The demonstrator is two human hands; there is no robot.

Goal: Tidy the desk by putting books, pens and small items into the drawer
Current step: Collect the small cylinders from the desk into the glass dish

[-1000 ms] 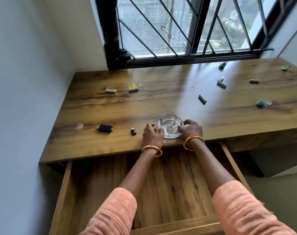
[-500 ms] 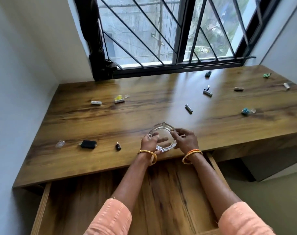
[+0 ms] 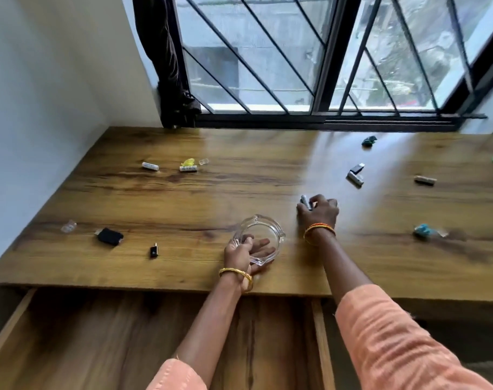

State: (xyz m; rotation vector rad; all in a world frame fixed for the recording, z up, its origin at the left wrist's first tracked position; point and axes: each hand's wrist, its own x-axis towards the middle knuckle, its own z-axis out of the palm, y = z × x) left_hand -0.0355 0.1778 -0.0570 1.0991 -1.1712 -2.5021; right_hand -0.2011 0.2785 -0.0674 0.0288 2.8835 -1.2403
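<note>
A clear glass ashtray [image 3: 259,239] is held in the left hand's [image 3: 244,256] curled fingers, while beside it a small grey stick [image 3: 306,202] on the wooden bench [image 3: 183,198] is pinched by the right hand [image 3: 320,211].

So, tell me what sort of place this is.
Probably a home study corner: a wooden desk under a barred window, its drawer pulled open, small gadgets scattered on top.

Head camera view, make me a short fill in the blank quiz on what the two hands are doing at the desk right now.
1. The left hand holds a clear ____ dish.
2. The right hand grips a small grey stick lying on the ____.
3. Below the desk edge, the wooden drawer is ____.

Missing words: glass; desk; open
</note>
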